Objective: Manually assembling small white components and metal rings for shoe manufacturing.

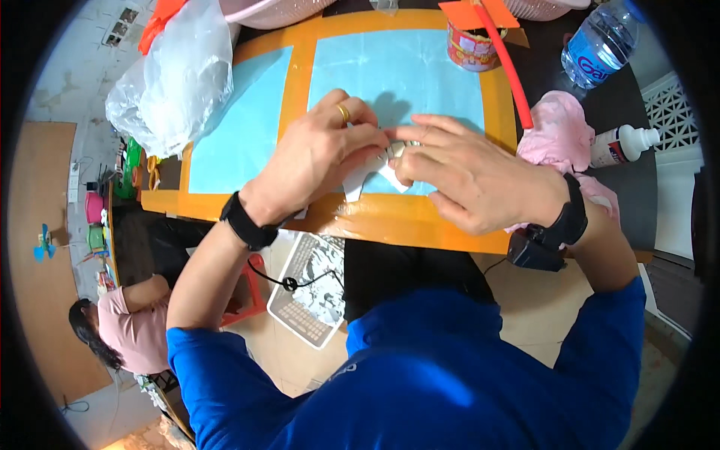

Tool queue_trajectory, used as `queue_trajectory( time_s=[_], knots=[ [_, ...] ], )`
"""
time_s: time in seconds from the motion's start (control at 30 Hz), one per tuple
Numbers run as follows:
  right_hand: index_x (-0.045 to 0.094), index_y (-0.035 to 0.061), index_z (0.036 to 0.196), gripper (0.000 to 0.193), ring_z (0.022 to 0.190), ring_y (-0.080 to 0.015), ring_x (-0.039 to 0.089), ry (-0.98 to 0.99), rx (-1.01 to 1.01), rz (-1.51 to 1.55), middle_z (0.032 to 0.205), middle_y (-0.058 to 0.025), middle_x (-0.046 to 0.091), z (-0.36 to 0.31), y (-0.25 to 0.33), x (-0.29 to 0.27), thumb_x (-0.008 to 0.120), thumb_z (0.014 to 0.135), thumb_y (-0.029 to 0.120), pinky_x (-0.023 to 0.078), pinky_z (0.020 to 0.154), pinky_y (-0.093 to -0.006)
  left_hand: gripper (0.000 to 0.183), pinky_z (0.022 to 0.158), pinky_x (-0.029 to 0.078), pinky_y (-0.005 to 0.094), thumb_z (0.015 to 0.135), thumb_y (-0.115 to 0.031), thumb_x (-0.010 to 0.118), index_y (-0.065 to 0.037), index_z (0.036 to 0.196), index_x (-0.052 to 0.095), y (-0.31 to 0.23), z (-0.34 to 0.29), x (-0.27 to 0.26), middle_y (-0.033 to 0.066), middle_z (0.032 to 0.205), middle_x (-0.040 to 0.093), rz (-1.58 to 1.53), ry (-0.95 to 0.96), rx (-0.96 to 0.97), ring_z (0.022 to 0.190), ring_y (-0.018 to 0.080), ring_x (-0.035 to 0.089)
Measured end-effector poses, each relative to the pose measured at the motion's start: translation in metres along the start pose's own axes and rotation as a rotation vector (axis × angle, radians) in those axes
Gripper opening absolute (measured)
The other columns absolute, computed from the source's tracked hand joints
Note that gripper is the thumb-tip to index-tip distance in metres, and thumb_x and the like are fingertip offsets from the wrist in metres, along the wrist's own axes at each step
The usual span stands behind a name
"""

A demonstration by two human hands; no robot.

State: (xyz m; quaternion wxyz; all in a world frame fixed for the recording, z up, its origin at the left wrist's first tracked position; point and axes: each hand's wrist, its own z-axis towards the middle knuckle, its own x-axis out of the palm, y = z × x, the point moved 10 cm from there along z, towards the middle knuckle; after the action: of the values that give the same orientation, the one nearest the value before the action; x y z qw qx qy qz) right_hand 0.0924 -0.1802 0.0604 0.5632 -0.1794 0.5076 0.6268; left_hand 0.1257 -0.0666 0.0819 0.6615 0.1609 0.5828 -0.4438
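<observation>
Over the near part of the blue-topped work board [397,67], both my hands meet at a small white piece with pointed ends [355,181], paper or thin card by its look. My left hand [319,146], with a ring on one finger, is closed in a pinch on its upper edge. My right hand [476,176] comes from the other side, its fingers bent and the fingertips pressed on the piece's right end. A small pale bit shows between the fingertips, too covered to make out. Black bands circle both my wrists.
A clear plastic bag [187,82] lies at the far left, near yellow-handled scissors [154,172]. A red cup [471,51] with a red stick [504,64], a water bottle [600,45], a pink cloth [559,131] and a white bottle [624,145] stand right. Below, a white basket [281,304] holds pieces; a person [135,330] sits left.
</observation>
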Motion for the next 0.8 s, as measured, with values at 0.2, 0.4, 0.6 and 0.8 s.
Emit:
queue_trajectory(
  time_s=[0.2,0.4,0.6,0.8],
  knots=[
    [0.052,0.0041,0.122,0.046,0.136,-0.0433,0.057,0.016,0.006,0.029,0.120,-0.0215,0.065,-0.001,0.000,0.002,0.065,0.078,0.002,0.035,0.125,-0.0558,0.017,0.086,0.056,0.0404,0.088,-0.005,0.080,-0.007,0.104,0.079,0.005,0.000,0.006,0.0079,0.108,0.068,-0.083,0.047,-0.065,0.100,0.0294,0.064],
    [0.052,0.0037,0.119,0.045,0.128,-0.0413,0.061,0.019,0.008,0.037,0.116,-0.0201,0.064,0.000,0.001,0.002,0.065,0.076,0.001,0.036,0.125,-0.0557,0.018,0.087,0.056,0.0407,0.090,-0.004,0.077,-0.005,0.106,0.070,-0.006,0.004,0.009,0.0094,0.112,0.064,0.053,0.069,0.072,0.102,0.0320,0.062],
    [0.052,0.0034,0.118,0.046,0.117,-0.0395,0.063,0.021,-0.018,0.015,0.108,-0.0174,0.063,0.003,0.003,0.004,0.065,0.074,0.001,0.038,0.123,-0.0543,0.026,0.091,0.056,0.0408,0.088,-0.009,0.072,-0.004,0.112,0.065,-0.016,0.000,0.014,0.0097,0.118,0.063,0.216,0.121,0.198,0.106,0.0310,0.061],
    [0.053,0.0041,0.119,0.047,0.120,-0.0377,0.064,0.044,0.003,0.007,0.107,-0.0175,0.064,0.003,0.003,0.004,0.066,0.074,0.001,0.039,0.121,-0.0530,0.031,0.095,0.057,0.0398,0.084,-0.012,0.069,-0.005,0.113,0.065,-0.019,-0.010,0.022,0.0085,0.121,0.062,0.354,0.227,0.264,0.109,0.0287,0.061]
  ],
)
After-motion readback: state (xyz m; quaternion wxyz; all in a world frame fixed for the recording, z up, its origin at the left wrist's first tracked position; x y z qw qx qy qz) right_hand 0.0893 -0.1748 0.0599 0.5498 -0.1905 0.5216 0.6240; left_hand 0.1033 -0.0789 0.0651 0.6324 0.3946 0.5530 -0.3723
